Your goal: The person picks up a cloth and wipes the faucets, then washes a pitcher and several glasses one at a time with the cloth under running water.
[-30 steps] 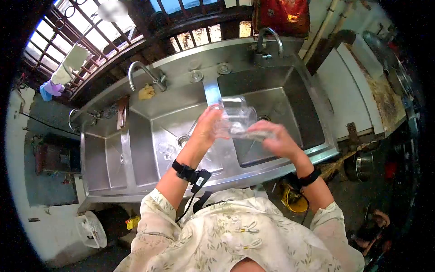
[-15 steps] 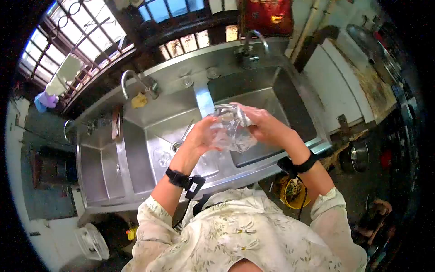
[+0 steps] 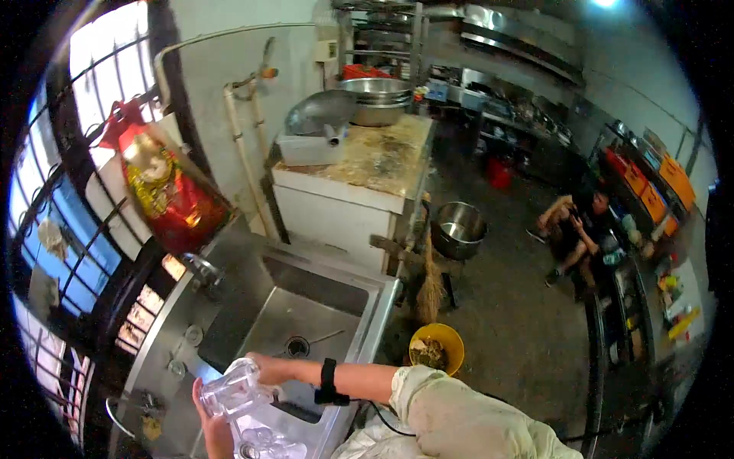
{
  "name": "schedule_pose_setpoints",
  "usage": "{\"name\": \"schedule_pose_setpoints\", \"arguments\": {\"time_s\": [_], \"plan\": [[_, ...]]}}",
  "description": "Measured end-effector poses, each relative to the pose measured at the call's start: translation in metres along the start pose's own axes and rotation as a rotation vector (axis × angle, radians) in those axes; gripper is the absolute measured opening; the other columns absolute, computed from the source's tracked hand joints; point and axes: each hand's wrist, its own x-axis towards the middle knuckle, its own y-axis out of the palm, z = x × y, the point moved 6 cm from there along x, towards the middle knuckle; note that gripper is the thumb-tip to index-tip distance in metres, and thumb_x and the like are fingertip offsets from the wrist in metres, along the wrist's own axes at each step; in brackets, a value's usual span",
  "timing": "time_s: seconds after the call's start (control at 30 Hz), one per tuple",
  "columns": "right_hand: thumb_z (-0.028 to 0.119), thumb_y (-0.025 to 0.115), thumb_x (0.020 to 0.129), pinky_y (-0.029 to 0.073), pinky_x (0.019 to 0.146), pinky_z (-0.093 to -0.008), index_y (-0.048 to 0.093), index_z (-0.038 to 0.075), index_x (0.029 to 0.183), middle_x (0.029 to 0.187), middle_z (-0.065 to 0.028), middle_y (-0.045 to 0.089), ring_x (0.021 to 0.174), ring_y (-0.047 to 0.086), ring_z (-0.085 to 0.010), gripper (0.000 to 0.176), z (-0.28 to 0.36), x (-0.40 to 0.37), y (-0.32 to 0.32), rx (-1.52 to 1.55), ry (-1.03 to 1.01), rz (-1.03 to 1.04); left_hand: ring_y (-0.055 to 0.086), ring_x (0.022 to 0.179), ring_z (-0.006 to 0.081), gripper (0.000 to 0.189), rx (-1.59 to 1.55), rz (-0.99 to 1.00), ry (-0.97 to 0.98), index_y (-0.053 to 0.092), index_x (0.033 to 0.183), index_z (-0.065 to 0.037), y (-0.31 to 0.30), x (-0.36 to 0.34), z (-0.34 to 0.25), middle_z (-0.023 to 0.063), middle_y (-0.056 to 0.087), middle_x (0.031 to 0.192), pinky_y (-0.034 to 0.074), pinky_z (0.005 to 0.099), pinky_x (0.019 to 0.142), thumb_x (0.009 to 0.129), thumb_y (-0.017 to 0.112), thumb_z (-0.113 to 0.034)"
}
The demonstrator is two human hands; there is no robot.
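A clear glass cup [image 3: 232,390] is held between my two hands over the metal sink. My left hand [image 3: 212,419] wraps its near left side, with the lower part of the hand cut off by the frame. My right hand [image 3: 269,370] grips the other side, its fingertips partly hidden by the glass. Just below the cup, more clear glassware [image 3: 267,444] shows in the nearer basin, blurred and partly out of frame. Two small clear glasses, one [image 3: 193,334] beside another [image 3: 177,369], stand on the ledge behind the basins.
The far basin [image 3: 306,310] has a drain. A faucet [image 3: 205,269] and a red bag [image 3: 164,180] are at the window side. Beyond the sink are a stained counter [image 3: 375,164], a broom [image 3: 430,287], a large pot [image 3: 459,229] and a yellow bucket [image 3: 451,344]. A person [image 3: 585,229] sits at right.
My view has swung to the right, bringing the room and the seated person into sight. Both hands still hold the glass, now at the lower left of the view.
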Motion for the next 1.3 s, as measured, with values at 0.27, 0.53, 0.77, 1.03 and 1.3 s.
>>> {"name": "schedule_pose_setpoints", "arguments": {"time_s": [0.27,0.53,0.77,1.03,1.3], "plan": [[0.005,0.07,0.068,0.049,0.065,-0.0428,0.066,0.001,0.081,0.078,-0.0191,0.066,0.074,0.062,-0.0379,0.015,0.084,0.006,0.016,-0.77,-0.441,0.24,0.063,0.099,0.037,0.073,-0.323,0.108,-0.653,0.05,0.135,-0.015,-0.033,0.0,0.113,0.0132,0.061,0.12,0.051,0.0482,0.061,0.086,0.046,-0.069],[0.013,0.07,0.073,0.046,0.055,-0.0406,0.065,0.002,0.077,0.069,-0.017,0.065,0.057,0.055,-0.0177,0.013,0.018,-0.025,-0.044,-0.203,0.168,-0.154,0.053,0.108,0.0249,0.054,-0.047,-0.137,-0.101,0.046,0.132,-0.007,0.026,0.037,0.047,0.0103,0.049,0.122,0.049,0.0392,0.089,0.09,0.064,-0.036],[0.022,0.071,0.081,0.05,0.061,-0.0414,0.065,0.0,0.08,0.068,-0.0069,0.062,0.065,0.06,-0.018,0.023,0.05,-0.028,-0.063,-0.701,0.267,-0.158,0.051,0.111,0.0231,0.055,0.162,-0.247,0.198,0.046,0.131,-0.005,-0.009,0.052,0.044,0.0093,0.05,0.122,0.044,0.0367,0.096,0.089,0.068,-0.032],[0.026,0.059,0.091,0.047,0.071,-0.0325,0.06,0.004,0.101,0.092,-0.0025,0.06,0.087,0.057,-0.0158,0.024,0.098,-0.049,-0.029,-0.02,-0.1,-0.014,0.048,0.117,0.024,0.05,0.282,-0.3,0.269,0.046,0.13,-0.001,0.003,0.002,0.015,0.0113,0.047,0.125,0.053,0.0363,0.084,0.087,0.06,-0.022],[0.035,0.064,0.093,0.04,0.105,-0.0337,0.047,0.0,0.137,0.133,-0.0133,0.056,0.121,0.053,-0.0234,0.059,0.091,-0.032,-0.012,0.401,0.474,0.519,0.049,0.114,0.0182,0.04,-0.039,-0.268,0.154,0.051,0.124,-0.005,0.038,0.024,0.026,0.0082,0.054,0.119,0.037,0.031,0.101,0.089,0.057,-0.022]]}}
